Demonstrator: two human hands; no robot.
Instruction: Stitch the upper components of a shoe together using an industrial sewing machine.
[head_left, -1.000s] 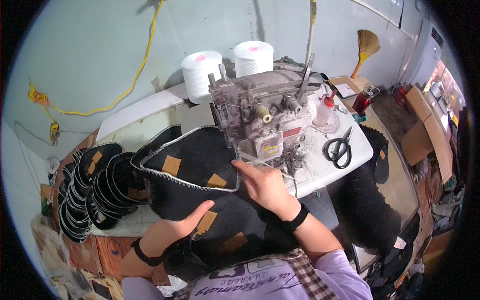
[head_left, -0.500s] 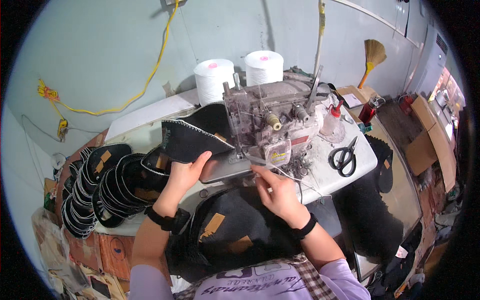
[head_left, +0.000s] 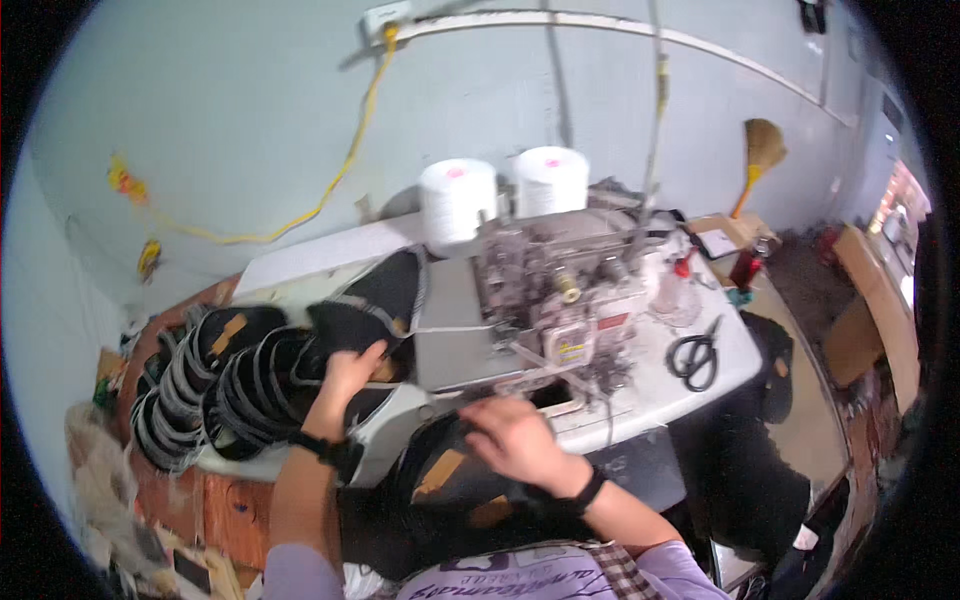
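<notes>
My left hand (head_left: 350, 378) is closed on a black fabric piece (head_left: 345, 325) with a white stitched edge, left of the sewing machine (head_left: 560, 285). A pale thread chain (head_left: 452, 330) stretches from that piece to the machine's needle area. Behind it, another black edged piece (head_left: 385, 290) stands on the table. My right hand (head_left: 515, 440), somewhat blurred, is over the near pile of black pieces (head_left: 440, 510), its fingers apart at the pile's upper edge. Tan patches show on the pile. Whether the fingertips touch the top piece is unclear.
Stacked black pieces with white edges (head_left: 255, 390) crowd the table's left. Two white thread cones (head_left: 458, 205) stand behind the machine. Black scissors (head_left: 694, 360) and a red-tipped bottle (head_left: 678, 295) lie to its right. More black material (head_left: 740, 450) hangs over the right side.
My left hand has drawn the black piece leftward from the needle, stretching the thread chain. My right hand has gone from the machine's front to the near pile. The view has shifted upward.
</notes>
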